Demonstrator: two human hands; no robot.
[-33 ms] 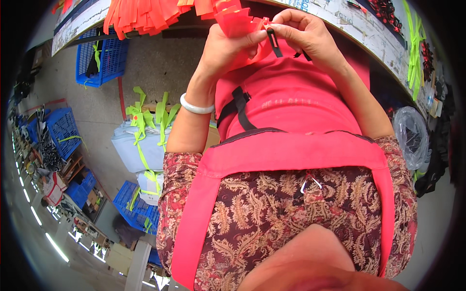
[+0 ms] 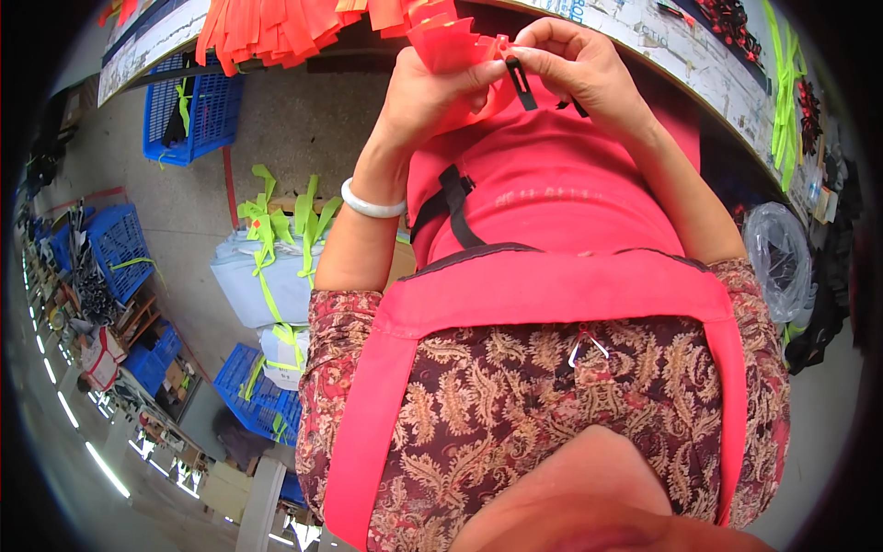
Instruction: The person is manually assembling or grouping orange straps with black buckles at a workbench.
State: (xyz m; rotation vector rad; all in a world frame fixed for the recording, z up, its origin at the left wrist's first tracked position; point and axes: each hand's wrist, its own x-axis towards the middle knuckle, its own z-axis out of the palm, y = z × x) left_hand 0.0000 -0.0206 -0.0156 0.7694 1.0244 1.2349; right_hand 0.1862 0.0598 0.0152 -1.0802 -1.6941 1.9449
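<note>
My left hand (image 2: 428, 97) is closed round a bundle of bright orange strips (image 2: 440, 41), its thumb pointing right. My right hand (image 2: 584, 69) is closed too, thumb and fingers pinched together close to the left thumb tip. Between the two thumbs hangs a small black slotted piece (image 2: 521, 85), just below a small red-orange bit. Another black end (image 2: 575, 106) shows under my right hand; its link to the slotted piece is hidden. Both hands are held over a red apron (image 2: 552, 198), close to the table edge.
More orange strips (image 2: 267, 32) hang over the edge of the worktable (image 2: 635, 37). On its right lie black-and-red pieces (image 2: 727, 23) and yellow-green straps (image 2: 786, 101). Blue crates (image 2: 216, 115) and a pale bundle tied with yellow-green straps (image 2: 241, 281) stand at left.
</note>
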